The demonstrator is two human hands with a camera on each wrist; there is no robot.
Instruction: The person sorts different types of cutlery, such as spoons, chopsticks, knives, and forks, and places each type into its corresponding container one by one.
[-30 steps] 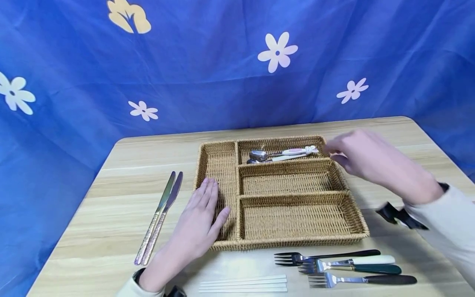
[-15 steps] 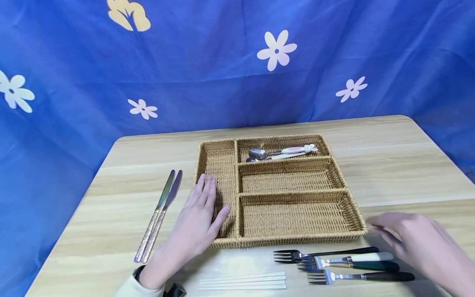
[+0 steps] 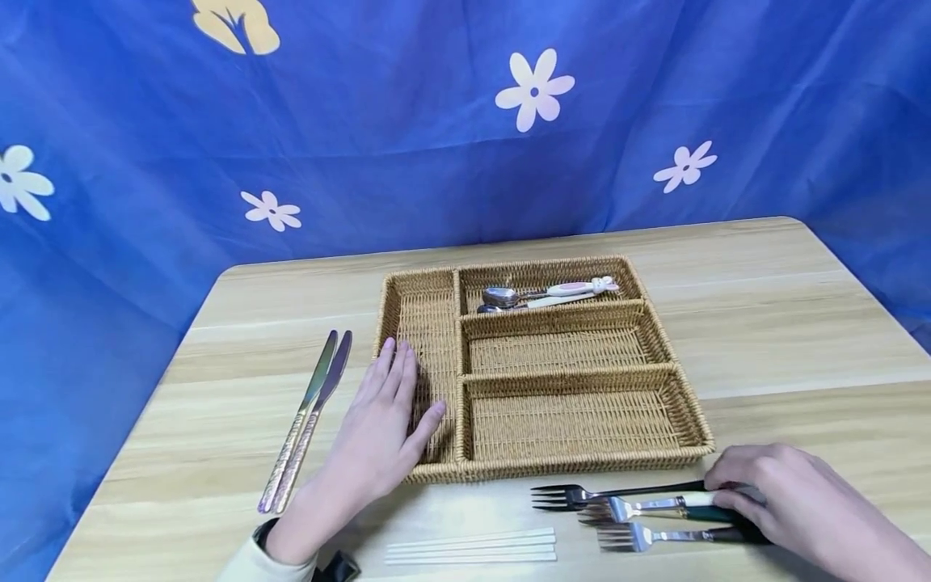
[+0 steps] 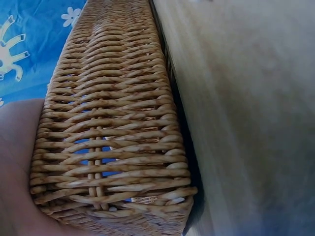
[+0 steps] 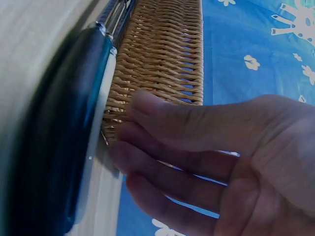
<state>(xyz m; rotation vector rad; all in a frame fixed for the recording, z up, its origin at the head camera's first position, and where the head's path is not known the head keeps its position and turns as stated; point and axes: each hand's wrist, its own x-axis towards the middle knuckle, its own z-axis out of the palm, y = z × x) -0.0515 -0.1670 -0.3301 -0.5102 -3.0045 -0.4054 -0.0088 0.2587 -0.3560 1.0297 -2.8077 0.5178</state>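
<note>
Firstly, two knives [image 3: 314, 412] lie on a wooden table [image 3: 182, 453]. Next, a left hand [image 3: 378, 432], fingers straight, rests over the left rim of a wicker tray [image 3: 567, 465]. Before it lie white sticks [image 3: 471, 558], then four forks [image 3: 680, 535], handles partly behind a right hand [image 3: 789, 501]; its grip is unclear.

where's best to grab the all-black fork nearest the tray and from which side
Probably by its handle, pinched from above, coming from the right. The black fork lies with tines to the left, handle toward the right hand. The tray stands along its far side and the white-handled fork lies on its near side, so a narrow pinch seems safest.
</note>
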